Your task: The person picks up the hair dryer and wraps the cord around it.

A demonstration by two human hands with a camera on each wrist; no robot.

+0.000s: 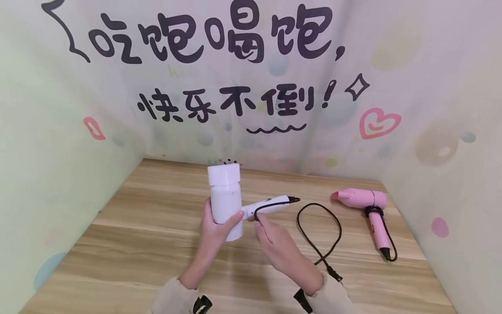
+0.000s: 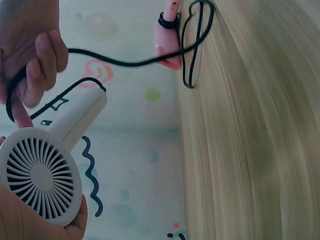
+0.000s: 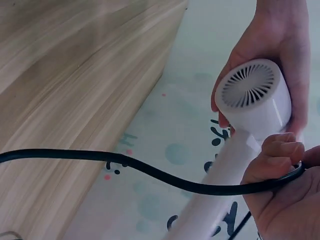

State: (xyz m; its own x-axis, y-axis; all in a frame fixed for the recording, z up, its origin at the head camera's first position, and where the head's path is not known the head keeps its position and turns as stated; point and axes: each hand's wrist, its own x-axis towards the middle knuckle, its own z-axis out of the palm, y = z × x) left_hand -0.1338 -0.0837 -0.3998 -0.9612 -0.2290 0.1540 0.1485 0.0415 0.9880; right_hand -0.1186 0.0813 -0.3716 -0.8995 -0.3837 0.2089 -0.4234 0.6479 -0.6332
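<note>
A white hair dryer (image 1: 225, 205) is held up over the table, its wide nozzle (image 1: 223, 175) pointing toward the wall. My left hand (image 1: 211, 231) grips it round the barrel, thumb across the near side. The slotted round vent (image 2: 42, 177) at its rear shows in the left wrist view. Its handle (image 1: 270, 206) sticks out to the right. Beside the handle, my right hand (image 1: 278, 246) holds the black cord (image 3: 150, 173) in curled fingers. From the handle's end the cord bends back to that hand, then its far part loops on the right.
A pink hair dryer (image 1: 358, 198) lies at the table's right, its black cord wound round the handle. The cord plug (image 1: 333, 273) of the white one is near my right sleeve. Behind the wooden table (image 1: 137, 209) stands a printed wall (image 1: 235, 144).
</note>
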